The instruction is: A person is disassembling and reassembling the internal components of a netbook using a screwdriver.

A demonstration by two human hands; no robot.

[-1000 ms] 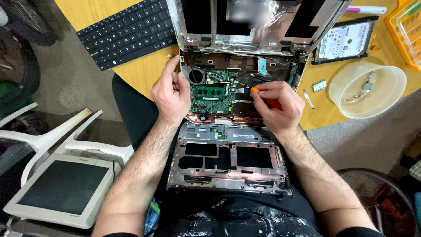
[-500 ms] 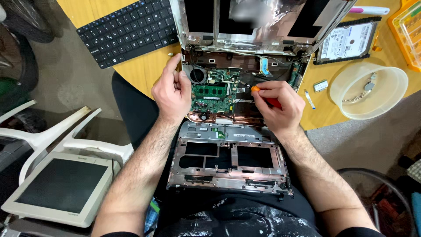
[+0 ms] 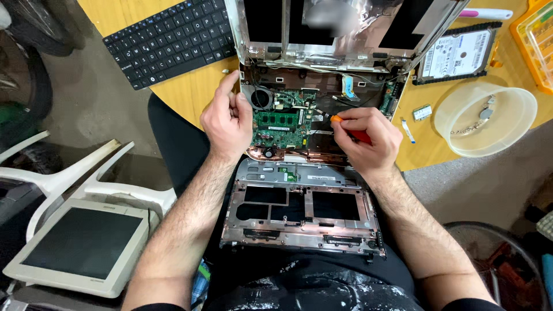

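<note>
Now the right hand [image 3: 368,138] is closed around a red and orange screwdriver [image 3: 352,131], its tip on the green circuit board [image 3: 282,124] inside the opened laptop [image 3: 322,103]. Beside it, the left hand [image 3: 226,120], fingers loosely curled and holding nothing, rests on the laptop's left edge.

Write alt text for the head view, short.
Seen from above, a person's right hand holds an orange-handled screwdriver over the green circuit board of an opened laptop, while the left hand steadies its left edge. A detached keyboard, hard drive and round plastic tub lie on the wooden table.
</note>
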